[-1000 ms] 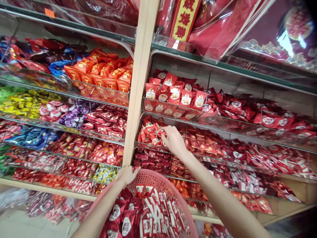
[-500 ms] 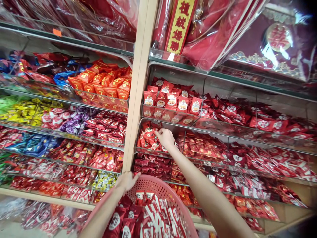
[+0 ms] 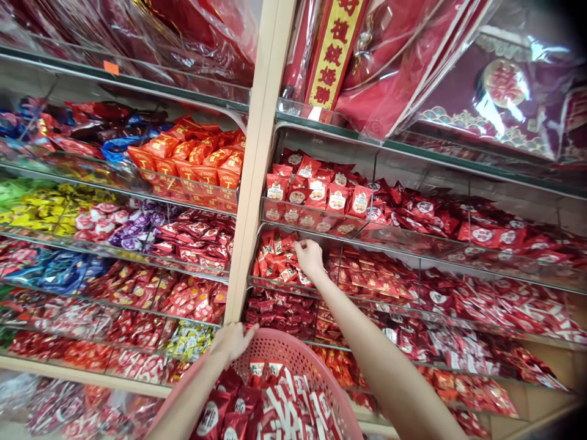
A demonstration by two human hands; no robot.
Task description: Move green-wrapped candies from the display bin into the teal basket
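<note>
My left hand (image 3: 230, 342) is closed over the rim of a round pink plastic basket (image 3: 293, 341) with a holed wall. Inside the basket lie dark red packets (image 3: 214, 412) with white round labels, red-and-white striped packets (image 3: 293, 406), and small red packets with cream labels (image 3: 274, 370). Stretched out to the shelf, my right hand (image 3: 310, 258) has its fingertips pinched at the edge of a small red candy packet (image 3: 287, 243) with a cream label and black characters. That packet is among similar ones in a clear-fronted compartment; my fingers partly hide the grip.
A pale wooden post (image 3: 257, 140) divides the shelving. Orange-red packets (image 3: 183, 153) and yellow candies (image 3: 43, 205) fill compartments at left, red packets (image 3: 337, 198) sit above my right hand. Clear shelf fronts (image 3: 316, 225) edge the compartments. Wrapped red goods (image 3: 403, 55) fill the top.
The right hand has drawn slightly right and down within the same compartment, fingers still pinched. The left hand stays on the basket rim. The view has shifted a little.
</note>
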